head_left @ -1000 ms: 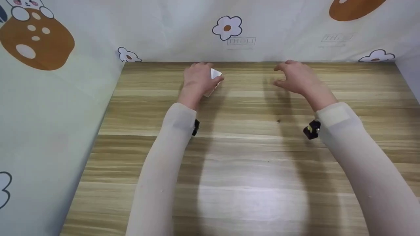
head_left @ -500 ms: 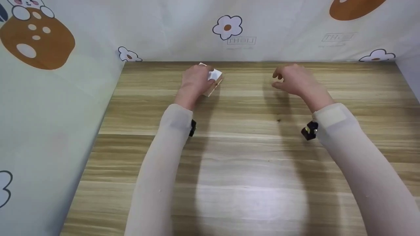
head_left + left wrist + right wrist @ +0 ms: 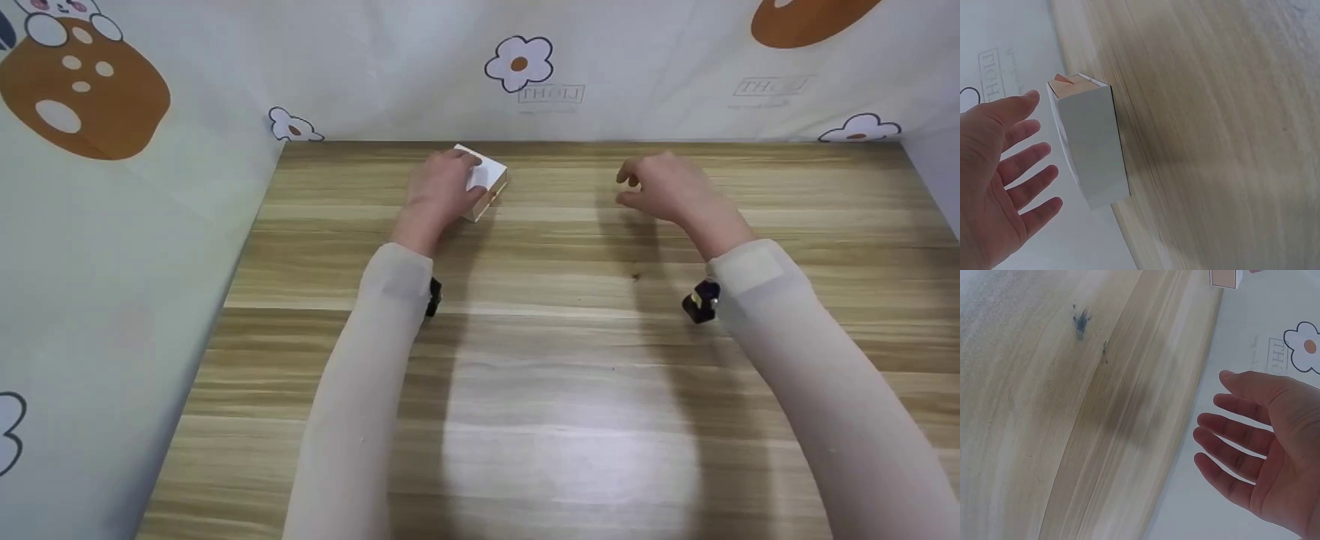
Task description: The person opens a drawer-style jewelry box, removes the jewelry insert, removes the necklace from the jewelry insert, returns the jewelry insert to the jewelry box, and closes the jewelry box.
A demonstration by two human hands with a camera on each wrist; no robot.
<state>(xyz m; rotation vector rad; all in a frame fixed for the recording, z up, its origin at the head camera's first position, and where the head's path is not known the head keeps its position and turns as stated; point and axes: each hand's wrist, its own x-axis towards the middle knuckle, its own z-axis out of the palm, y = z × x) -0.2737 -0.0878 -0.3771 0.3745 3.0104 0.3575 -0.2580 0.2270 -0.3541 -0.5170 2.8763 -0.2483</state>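
A small white box [image 3: 489,174] with a tan end lies at the far side of the wooden table [image 3: 555,300], left of the middle. My left hand [image 3: 441,186] is over its left part in the head view and covers some of it. From the left wrist, that hand [image 3: 999,163] shows spread, relaxed fingers, with a gap between fingertips and box [image 3: 1092,146]. A tan flap sticks up at the box's end. Off to the right, my right hand [image 3: 670,187] hovers over the table, holding nothing; its fingers [image 3: 1235,427] bend loosely in the right wrist view.
A pale cloth [image 3: 405,67] printed with flowers and brown shapes hangs along the table's back edge and left side. Both forearms, in light sleeves [image 3: 367,390], reach across the table. A small dark spot [image 3: 636,277] marks the wood near the right wrist.
My left hand has drawn back from the box, left and towards me, uncovering more of its white top. The right hand has shifted slightly left, its fingers a little more bent.
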